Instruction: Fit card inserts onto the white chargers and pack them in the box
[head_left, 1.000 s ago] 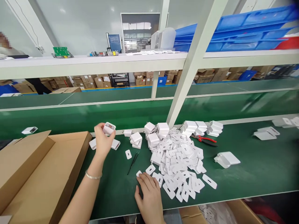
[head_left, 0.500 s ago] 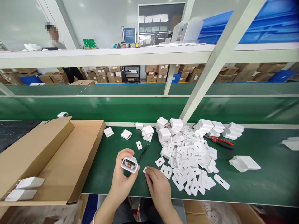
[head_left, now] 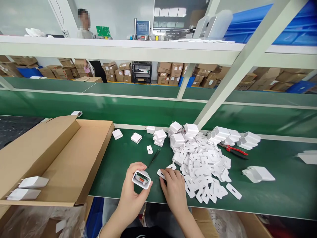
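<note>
My left hand (head_left: 133, 191) is wrapped round a white charger housing (head_left: 141, 180). Its open end faces me and shows a green circuit board and an orange-red port inside. To its right, my right hand (head_left: 174, 188) has its fingers bent together at the table, closed on a small white cover plate (head_left: 161, 174) with a slot. Another cover plate (head_left: 171, 166) lies just beyond these fingers. Black tweezers (head_left: 154, 156) rest beyond both hands, beside a single loose cover plate (head_left: 149, 149). A big heap of white cover plates (head_left: 205, 162) spreads to the right of my right hand.
An open cardboard box (head_left: 66, 162) stands at left with two white chargers (head_left: 33, 181) in it. Several chargers (head_left: 159, 136) sit along the back. Red-handled pliers (head_left: 232, 149) lie behind the heap. A slanted white post (head_left: 223, 86) crosses at right. A person (head_left: 85, 33) stands beyond the shelf.
My right hand has moved a little right, and more of the cover plate at its fingertips shows. My left hand still holds the housing. The view has shifted, and the person behind appears further right.
</note>
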Motion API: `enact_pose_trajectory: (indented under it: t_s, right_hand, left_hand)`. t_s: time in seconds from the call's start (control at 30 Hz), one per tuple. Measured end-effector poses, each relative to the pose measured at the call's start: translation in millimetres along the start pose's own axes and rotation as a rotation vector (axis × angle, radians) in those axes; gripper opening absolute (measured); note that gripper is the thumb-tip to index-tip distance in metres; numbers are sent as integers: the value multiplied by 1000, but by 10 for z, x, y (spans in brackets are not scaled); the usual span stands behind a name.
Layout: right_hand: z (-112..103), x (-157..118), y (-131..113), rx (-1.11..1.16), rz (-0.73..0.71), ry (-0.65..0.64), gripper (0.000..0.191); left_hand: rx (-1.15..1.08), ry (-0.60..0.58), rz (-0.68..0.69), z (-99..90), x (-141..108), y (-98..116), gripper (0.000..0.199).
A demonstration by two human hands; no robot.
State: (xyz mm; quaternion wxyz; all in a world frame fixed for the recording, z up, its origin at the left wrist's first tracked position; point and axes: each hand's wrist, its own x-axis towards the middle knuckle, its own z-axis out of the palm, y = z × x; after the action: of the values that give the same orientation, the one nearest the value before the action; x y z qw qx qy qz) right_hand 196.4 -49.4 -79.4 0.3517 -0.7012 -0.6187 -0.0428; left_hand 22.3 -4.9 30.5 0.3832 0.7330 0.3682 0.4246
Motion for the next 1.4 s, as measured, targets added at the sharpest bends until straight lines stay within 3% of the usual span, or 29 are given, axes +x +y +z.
enact_pose_trajectory:
  t_s: [0.1,0.2,0.3,0.37,0.57,0.67,0.8,0.93,1.03,1.13,1.23,1.4]
  right_hand:
    - [-41,32,-10,123,29,-24,18]
    - [-180,85,-118,421,161,5,19]
    - [-410,135,-319,745,264,25,27]
    - [-565,170,-464,863,227,12,26]
    - [-764,249,-695,808,20,-2,29]
    - [-748,245,-702,772,35,-27,30]
    - [-723,240,-706,766,78,-41,29]
    - [-663,234,-698,789,155,-125,34]
    - [-547,192,-666,966,343,-158,51]
    - [-432,148,-652,1203,522,-177,47]
    - [-387,141,-692,1388,561,-272,37]
    - [-361,147,-799,1518,551,-185,37]
  left_hand:
    - [134,35,76,-17,-9,-18,36]
    - [265,47,121,-26,-31,-51,40]
    - [307,9,107,-16,-71,-82,43]
    - [267,-55,58,-11,-104,-96,50]
    - [-22,-268,-102,-76,-186,-137,73]
    - [-124,-309,-128,-76,-194,-159,58]
    - [-158,-207,-182,51,-177,-181,29]
    - [-269,-45,-234,206,-168,-210,29]
    - [-333,36,-234,279,-192,-255,30]
    - [-347,103,-174,340,-236,-311,27]
    - [-325,138,-101,393,-271,-342,25]
    - [-321,171,-15,418,-248,-312,29]
